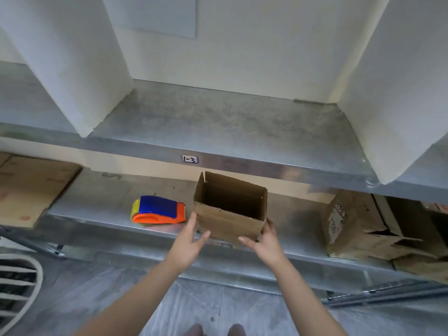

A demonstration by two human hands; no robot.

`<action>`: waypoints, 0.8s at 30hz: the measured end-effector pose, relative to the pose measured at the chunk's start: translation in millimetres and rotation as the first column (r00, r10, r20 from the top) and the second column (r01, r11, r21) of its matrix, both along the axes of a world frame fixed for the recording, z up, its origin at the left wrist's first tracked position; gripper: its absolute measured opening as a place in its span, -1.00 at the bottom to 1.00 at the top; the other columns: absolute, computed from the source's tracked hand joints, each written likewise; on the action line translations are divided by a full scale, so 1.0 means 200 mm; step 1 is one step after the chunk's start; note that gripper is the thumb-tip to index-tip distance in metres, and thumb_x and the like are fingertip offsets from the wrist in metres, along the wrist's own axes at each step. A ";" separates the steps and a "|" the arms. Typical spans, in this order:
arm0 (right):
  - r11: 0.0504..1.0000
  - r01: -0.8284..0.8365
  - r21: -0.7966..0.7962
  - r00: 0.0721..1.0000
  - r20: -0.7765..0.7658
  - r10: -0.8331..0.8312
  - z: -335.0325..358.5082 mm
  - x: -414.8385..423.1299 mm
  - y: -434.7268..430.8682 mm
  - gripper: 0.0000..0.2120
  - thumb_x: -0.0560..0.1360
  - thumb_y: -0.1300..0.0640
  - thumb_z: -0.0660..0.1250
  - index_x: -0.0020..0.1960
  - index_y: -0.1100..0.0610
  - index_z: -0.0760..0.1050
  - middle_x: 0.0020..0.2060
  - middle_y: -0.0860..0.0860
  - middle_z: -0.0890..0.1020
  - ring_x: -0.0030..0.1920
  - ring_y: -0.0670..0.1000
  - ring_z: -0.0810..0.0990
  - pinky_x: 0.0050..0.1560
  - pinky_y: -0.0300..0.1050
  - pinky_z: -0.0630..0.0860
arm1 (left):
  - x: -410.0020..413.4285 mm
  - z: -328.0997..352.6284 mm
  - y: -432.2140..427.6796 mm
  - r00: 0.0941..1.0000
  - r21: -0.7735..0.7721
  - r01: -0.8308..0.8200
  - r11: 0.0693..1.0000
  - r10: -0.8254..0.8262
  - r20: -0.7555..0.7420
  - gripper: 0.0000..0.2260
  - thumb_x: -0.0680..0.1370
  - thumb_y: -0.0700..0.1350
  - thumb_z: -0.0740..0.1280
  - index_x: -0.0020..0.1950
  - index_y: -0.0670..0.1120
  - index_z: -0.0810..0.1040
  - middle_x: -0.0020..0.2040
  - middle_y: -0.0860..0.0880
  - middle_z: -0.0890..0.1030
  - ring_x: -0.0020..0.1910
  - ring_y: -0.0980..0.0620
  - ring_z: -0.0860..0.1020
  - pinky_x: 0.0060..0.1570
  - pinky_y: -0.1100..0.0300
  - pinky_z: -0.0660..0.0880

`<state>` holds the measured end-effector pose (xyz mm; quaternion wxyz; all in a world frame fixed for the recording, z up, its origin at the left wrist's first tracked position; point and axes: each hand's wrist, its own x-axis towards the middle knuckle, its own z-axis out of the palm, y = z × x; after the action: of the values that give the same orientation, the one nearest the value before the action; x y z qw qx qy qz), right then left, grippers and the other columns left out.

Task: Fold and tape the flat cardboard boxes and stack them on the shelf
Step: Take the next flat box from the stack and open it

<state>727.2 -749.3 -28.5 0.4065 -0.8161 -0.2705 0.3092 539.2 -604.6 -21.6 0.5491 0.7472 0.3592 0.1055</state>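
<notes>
A metal rack fills the view, two levels showing, above a grey floor (pixel 218 301) covered in sheeting. The upper shelf (pixel 218 122) carries a small label (pixel 189 159) reading "1-3" on its front edge, and two white panels stand on it, one at the upper left (pixel 72 69) and one at the upper right (pixel 400 93).

On the lower shelf (pixel 97 207), centre frame, stands one cardboard box (pixel 230 221), upright and open at the top, one short flap raised at its far left corner. Its inside shows only its own brown walls, with the bottom in shadow.

The left hand (pixel 191 241) grips the box's lower left corner, fingers along the side wall and thumb on the front face. The right hand (pixel 264 241) grips the lower right corner the same way.

One tape dispenser (pixel 157 209), blue, orange and yellow, lies on the same shelf just left of the box, apart from it. Flat cardboard (pixel 31 187) lies at the left edge; how many sheets cannot be told. At the right sit crumpled brown cartons (pixel 351 226), at least two, one with handwriting on it. A white slatted grille (pixel 17 282) shows at the lower left.
</notes>
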 end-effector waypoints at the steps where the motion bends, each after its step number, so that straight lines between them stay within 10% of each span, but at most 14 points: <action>1: 0.999 0.033 0.035 0.999 0.000 -0.033 0.01 0.00 0.00 -0.08 0.35 -0.02 0.56 0.54 -0.06 0.11 0.46 0.01 0.27 0.43 0.07 0.33 0.40 -0.04 0.31 | 0.01 0.02 0.01 1.000 0.064 -0.017 0.998 0.018 -0.016 -0.30 0.53 0.24 0.22 0.56 0.18 -0.06 0.55 0.17 0.10 0.51 0.17 0.10 0.46 0.13 0.12; 8: 0.956 0.119 0.267 0.988 0.065 -0.141 0.11 0.00 -0.05 -0.12 0.39 0.10 0.54 0.50 -0.16 0.05 0.44 -0.10 0.34 0.42 -0.07 0.35 0.40 -0.02 0.39 | 0.06 0.15 0.17 0.986 0.305 0.167 0.938 -0.166 -0.029 -0.51 0.57 0.21 0.21 0.39 0.53 0.04 0.43 0.20 0.28 0.32 0.10 0.43 0.23 0.25 0.36; 12: 0.962 0.057 0.267 0.981 0.163 -0.104 0.12 -0.03 -0.05 -0.31 0.41 -0.05 0.50 0.44 -0.14 0.25 0.43 -0.09 0.34 0.43 -0.11 0.30 0.38 -0.22 0.24 | 0.05 0.14 0.21 0.971 0.354 0.235 0.905 -0.231 -0.055 -0.59 0.53 0.26 0.22 0.36 0.47 0.22 0.50 0.15 0.15 0.45 0.15 0.20 0.38 0.19 0.25; 18: 0.953 0.178 0.244 0.983 -0.004 -0.182 0.16 -0.07 0.04 -0.52 0.43 -0.22 0.39 0.29 -0.24 0.30 0.24 -0.20 0.43 0.30 -0.07 0.41 0.17 -0.25 0.35 | 0.04 0.18 0.27 0.997 0.308 0.064 0.949 -0.076 0.025 -0.55 0.49 0.30 0.23 0.35 0.24 0.40 0.29 0.15 0.43 0.25 0.13 0.43 0.22 0.20 0.41; 24: 0.971 0.192 0.139 0.981 -0.016 -0.192 0.24 0.05 0.17 -0.08 0.37 -0.07 0.53 0.49 -0.24 -0.02 0.19 -0.12 0.40 0.17 -0.02 0.45 0.09 -0.11 0.47 | 0.16 0.24 0.44 0.999 0.078 0.048 0.996 -0.047 -0.026 -0.17 0.39 0.10 0.52 0.51 0.21 0.09 0.29 0.15 0.34 0.18 0.08 0.44 0.12 0.14 0.46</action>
<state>736.6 -715.8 18.9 0.4910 -0.8075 -0.2110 0.2496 570.7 -517.0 26.5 0.5174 0.7777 0.3434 0.0975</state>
